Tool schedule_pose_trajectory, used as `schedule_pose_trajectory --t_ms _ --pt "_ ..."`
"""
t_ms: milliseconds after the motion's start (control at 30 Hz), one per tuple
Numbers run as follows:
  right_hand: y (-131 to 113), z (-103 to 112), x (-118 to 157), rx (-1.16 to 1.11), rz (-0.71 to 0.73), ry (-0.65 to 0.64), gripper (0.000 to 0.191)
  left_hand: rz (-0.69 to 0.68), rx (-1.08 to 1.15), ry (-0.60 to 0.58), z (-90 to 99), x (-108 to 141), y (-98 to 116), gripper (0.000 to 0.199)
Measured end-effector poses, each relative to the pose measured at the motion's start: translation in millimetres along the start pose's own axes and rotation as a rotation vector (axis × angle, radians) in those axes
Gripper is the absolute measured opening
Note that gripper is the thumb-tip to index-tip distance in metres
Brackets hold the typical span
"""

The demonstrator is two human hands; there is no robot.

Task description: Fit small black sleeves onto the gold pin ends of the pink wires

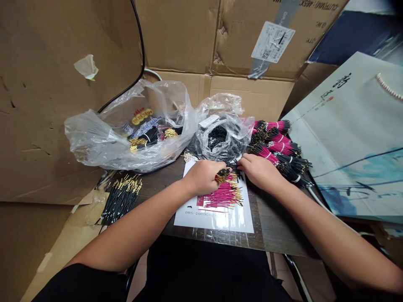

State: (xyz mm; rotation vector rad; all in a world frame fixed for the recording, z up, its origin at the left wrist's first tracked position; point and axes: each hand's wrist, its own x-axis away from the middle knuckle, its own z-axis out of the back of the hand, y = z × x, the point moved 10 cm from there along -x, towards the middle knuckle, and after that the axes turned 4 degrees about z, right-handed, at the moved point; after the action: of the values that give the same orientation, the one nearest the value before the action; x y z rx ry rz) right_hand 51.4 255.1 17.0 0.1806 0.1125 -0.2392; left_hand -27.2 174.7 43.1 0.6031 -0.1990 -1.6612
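Note:
My left hand (pixel 206 177) is closed round a bundle of wires (pixel 223 175), whose dark and gold tips stick out of the fist. My right hand (pixel 258 170) is beside it, with fingers pinched together near small black pieces; what they grip is too small to make out. Below both hands, a row of loose pink wires (pixel 220 197) with gold ends lies on a white printed sheet (pixel 214 222). Just beyond my fingers stands an open clear plastic bag (pixel 204 147) filled with small black pieces (pixel 218 136).
A larger clear bag (pixel 94 142) holding tied wire bundles sits at the left. Tied pink and black wire bundles (pixel 280 147) are stacked at the right, next to a pale paper bag (pixel 355 126). Loose black wires (pixel 121 199) lie left. Cardboard boxes (pixel 179 37) wall the back.

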Motion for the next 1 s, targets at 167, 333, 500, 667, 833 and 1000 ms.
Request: schedule_pose_trajectory --t_ms 167,333,500,667,833,1000 --pt "1.1 5.5 5.5 -0.023 -0.071 0.026 0.011 0.012 -0.008 -0.001 1.1 -0.3 -0.2 0.007" --pt "-3.4 19.7 17.6 -0.174 -0.137 0.121 0.01 0.038 0.089 -0.013 1.1 0.7 -0.5 0.025" --pt "-34.6 39.8 24.4 -0.254 -0.03 0.273 0.015 0.041 0.194 -0.007 -1.3 2.8 4.8 0.028" --pt "-49.4 49.0 26.9 -0.316 0.048 0.361 0.017 0.077 0.236 -0.023 -2.5 3.3 6.1 0.022" --pt "-51.3 53.7 31.9 -0.312 0.094 0.428 0.018 0.066 0.322 -0.053 -2.1 2.4 11.8 0.026" --pt "-50.3 50.8 32.4 -0.333 0.091 0.422 0.019 0.114 0.319 -0.082 -4.0 1.7 10.4 0.026"
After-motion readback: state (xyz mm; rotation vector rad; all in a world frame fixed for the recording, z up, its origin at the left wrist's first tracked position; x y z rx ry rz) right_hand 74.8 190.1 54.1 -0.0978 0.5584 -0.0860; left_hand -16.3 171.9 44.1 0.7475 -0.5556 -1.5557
